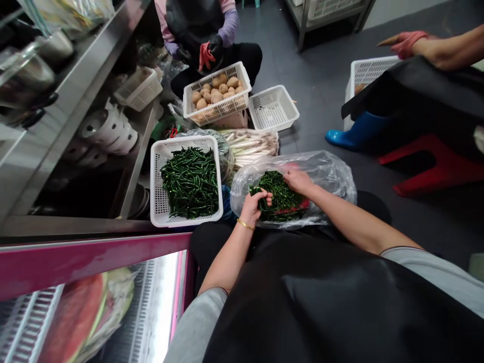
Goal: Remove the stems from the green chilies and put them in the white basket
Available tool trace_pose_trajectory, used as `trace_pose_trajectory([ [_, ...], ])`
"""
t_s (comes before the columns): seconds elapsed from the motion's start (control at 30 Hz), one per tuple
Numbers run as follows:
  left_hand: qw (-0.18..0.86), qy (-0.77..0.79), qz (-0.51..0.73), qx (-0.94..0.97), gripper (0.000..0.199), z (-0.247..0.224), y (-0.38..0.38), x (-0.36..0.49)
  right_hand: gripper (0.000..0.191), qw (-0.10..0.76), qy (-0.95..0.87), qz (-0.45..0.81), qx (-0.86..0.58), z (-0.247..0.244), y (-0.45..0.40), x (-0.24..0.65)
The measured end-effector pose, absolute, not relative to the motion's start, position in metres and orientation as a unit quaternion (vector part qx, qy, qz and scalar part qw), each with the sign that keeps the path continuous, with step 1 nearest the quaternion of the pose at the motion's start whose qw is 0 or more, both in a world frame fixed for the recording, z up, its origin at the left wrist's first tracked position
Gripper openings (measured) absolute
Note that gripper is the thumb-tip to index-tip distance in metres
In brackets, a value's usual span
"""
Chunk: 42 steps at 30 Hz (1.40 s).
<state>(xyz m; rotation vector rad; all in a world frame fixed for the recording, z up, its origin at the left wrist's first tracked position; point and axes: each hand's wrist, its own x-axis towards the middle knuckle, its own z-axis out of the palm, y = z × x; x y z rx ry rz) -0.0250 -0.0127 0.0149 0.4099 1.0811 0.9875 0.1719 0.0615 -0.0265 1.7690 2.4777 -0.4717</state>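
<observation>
My left hand (254, 205) is closed around a small bunch of green chili peppers (255, 190), whose ends stick out past my fingers. Over the far side of the pile, my right hand (298, 181) has its fingers drawn together; whatever they hold is too small to make out. Beneath both hands lies a pile of thin green chilies or stems (280, 194) on a clear plastic bag (333, 174), with some red showing under it. Just left of my left hand stands a white basket (154, 176) heaped with dark green chilies (191, 184).
Beyond my hands lie scallions (253, 146), a white basket (217, 116) of potatoes, and another white basket (274, 108). A co-worker (200, 30) with dark gloves sits ahead; another (408, 75) sits right, near a red stool (434, 166). Metal shelving (83, 85) runs along the left.
</observation>
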Motion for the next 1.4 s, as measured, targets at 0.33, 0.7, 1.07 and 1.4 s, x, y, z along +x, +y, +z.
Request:
trace_pose_trajectory([
  [0.33, 0.711, 0.473, 0.444, 0.272, 0.039, 0.02, -0.002, -0.02, 0.035, -0.023, 0.724, -0.21, 0.657, -0.02, 0.052, 0.215],
  [0.7, 0.593, 0.553, 0.418, 0.409, 0.022, 0.012, -0.011, -0.02, 0.037, 0.177, 0.834, -0.111, 0.51, 0.015, 0.045, 0.197],
  [1.07, 0.6, 0.491, 0.363, 0.516, 0.019, 0.005, -0.021, -0.013, 0.063, -0.074, 0.664, -0.636, 0.386, 0.01, 0.014, 0.193],
  [1.4, 0.611, 0.623, 0.399, 0.281, 0.02, -0.001, 0.044, -0.059, 0.04, 0.097, 0.741, -0.199, 0.633, -0.04, 0.114, 0.179],
])
